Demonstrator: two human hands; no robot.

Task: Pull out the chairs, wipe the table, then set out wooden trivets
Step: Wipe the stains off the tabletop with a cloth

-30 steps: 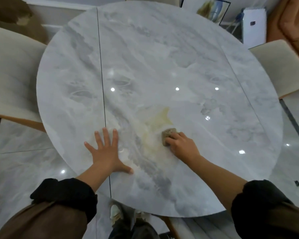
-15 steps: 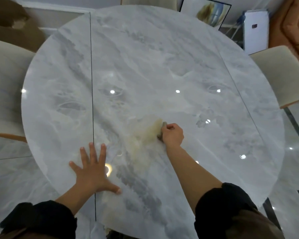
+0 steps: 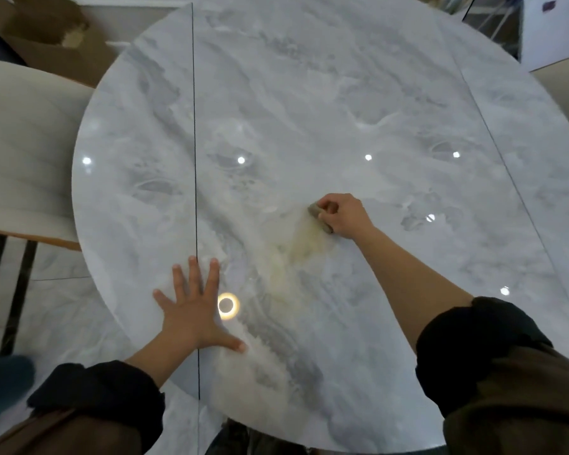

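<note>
Tabletop [image 3: 309, 93]: round, glossy grey marble, seam left of centre
Chair [image 3: 23, 152]: cream seat, beside the left rim
Yellowish smear [image 3: 296, 254]: mid-tabletop
Left hand [image 3: 194, 310]: flat, fingers spread, palm down over the seam
Right hand [image 3: 345, 215]: fingers curled round brown sponge [image 3: 314, 211], pressing it on the smear's far end

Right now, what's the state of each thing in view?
Marble table: yellowish smear near the middle.
Brown wiping pad: pressed at the smear's edge.
Right hand: grips the pad.
Left hand: open, flat on the table.
Cream chair: seat mostly out from under the table.
</note>
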